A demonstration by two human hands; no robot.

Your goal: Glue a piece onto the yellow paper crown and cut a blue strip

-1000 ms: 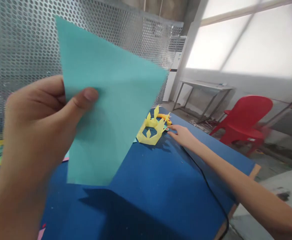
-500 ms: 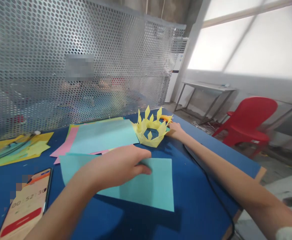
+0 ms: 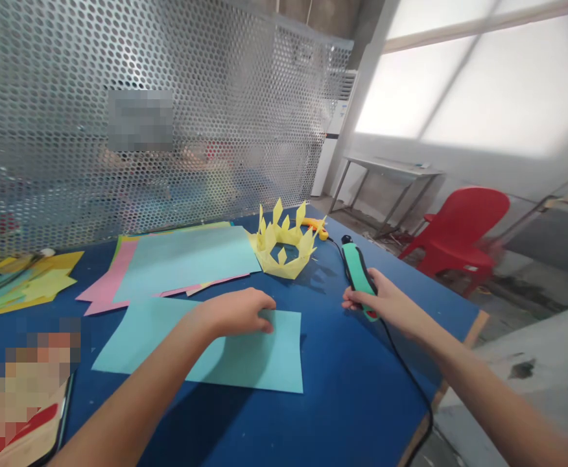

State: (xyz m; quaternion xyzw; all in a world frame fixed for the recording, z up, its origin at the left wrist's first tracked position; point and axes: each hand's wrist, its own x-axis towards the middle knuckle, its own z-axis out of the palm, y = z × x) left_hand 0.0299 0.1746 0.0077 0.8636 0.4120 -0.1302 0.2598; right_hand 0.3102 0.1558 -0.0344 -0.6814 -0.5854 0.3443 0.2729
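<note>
The fingers of the person's left hand (image 3: 239, 313) are curving loosely, thumb and forefinger parted, over the far edge of a cyan paper sheet (image 3: 248, 364); whether they are pressing it cannot be told. The sheet is lying on the blue bench (image 3: 342, 386), most of it spreading toward eight o'clock from these fingertips, its long axis running nearly nine to three. The left hand is clearly the nearer; from the right hand (image 3: 380, 297), the sheet is lying at eight o'clock.

The right fingers are wrapping around a green-and-black handheld tool (image 3: 358, 272), its black end pointing toward eleven o'clock and its long axis running eleven to five. Farther out, a yellow paper crown (image 3: 284, 268) is standing near twelve o'clock from the left fingertips, and a stack of coloured paper (image 3: 187, 259) is lying toward ten.
</note>
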